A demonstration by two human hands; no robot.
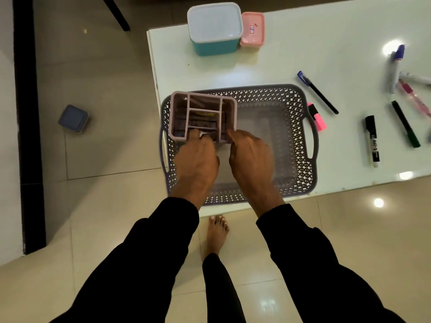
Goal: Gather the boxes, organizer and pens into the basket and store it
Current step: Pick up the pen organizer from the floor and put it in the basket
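While the grey lattice basket (300, 164) sits at the near-left corner of the glossy white table (326, 43), we see the left hand (197, 163) and right hand (250, 157) both gripping the near rim of the pink organizer (203, 116), held in the basket's left end. Teal box (214, 29) and pink box (252, 29) touch at the far edge. Pens (317, 92) and markers (372, 141) lie right of the basket. Beige tiled floor (105, 78), small blue box (73, 118) on it
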